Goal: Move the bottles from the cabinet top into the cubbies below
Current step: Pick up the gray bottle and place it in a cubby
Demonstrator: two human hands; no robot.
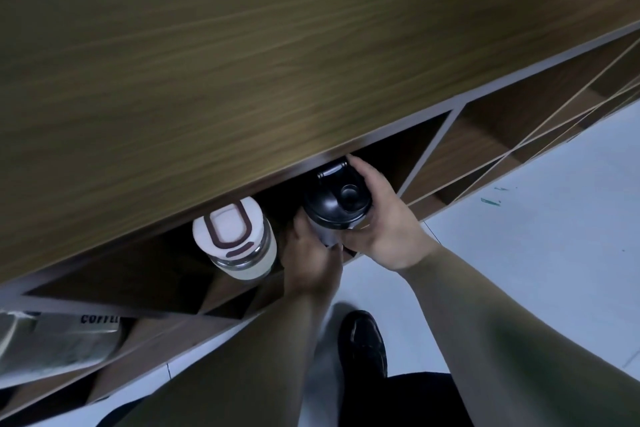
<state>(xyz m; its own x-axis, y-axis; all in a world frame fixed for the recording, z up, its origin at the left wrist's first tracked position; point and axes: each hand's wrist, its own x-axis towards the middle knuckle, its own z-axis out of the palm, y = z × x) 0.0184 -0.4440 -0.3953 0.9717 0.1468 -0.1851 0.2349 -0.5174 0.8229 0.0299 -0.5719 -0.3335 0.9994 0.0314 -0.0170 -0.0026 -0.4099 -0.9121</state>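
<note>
Black bottle (334, 204): I see it upright at the mouth of a cubby (398, 152), just under the front edge of the cabinet top (242, 55); its black lid with a round cap faces my camera.
Right hand (384, 222): grasping the black bottle, fingers wrapped round the lid's right side, one fingertip up at the cabinet edge.
Left hand (311, 253): clasping the same bottle lower down on its body, from the left and below.
White bottle (235, 239): stands just left of the black one in the same row of cubbies, white lid with a brown loop, clear body; apart from both hands.
Cabinet top: bare wood grain, blurred.
Lower cubby: a bag (62, 343) printed "COFFEE" lies at far left.
Floor (519, 236): pale, with one black shoe (363, 343) below my arms.
</note>
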